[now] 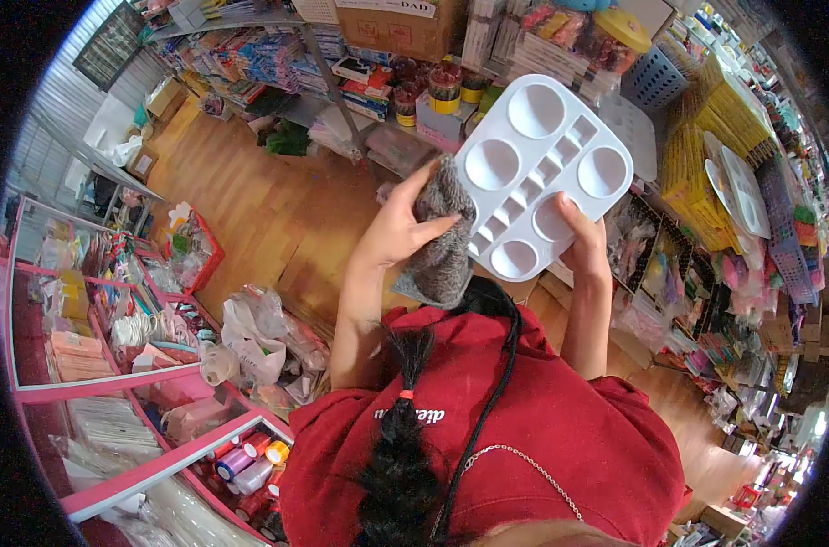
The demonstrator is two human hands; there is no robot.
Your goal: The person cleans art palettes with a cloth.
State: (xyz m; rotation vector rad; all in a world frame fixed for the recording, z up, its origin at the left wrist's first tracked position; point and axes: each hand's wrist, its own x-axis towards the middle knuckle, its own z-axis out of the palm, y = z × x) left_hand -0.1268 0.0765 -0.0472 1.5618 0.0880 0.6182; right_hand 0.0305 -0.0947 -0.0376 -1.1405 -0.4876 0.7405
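Note:
A white plastic palette with round wells and a row of small rectangular slots is held up, tilted, in front of my chest. My right hand grips its lower right edge, with the thumb on the front beside a round well. My left hand holds a grey fuzzy cloth between thumb and fingers. The cloth lies against the palette's left edge and hangs below it. Parts of the fingers of both hands are hidden behind what they hold.
Pink-framed display cases with packets and ribbon spools stand at the left. Plastic bags lie near my left arm. Shelves of packaged goods stand ahead, and yellow baskets are stacked at the right.

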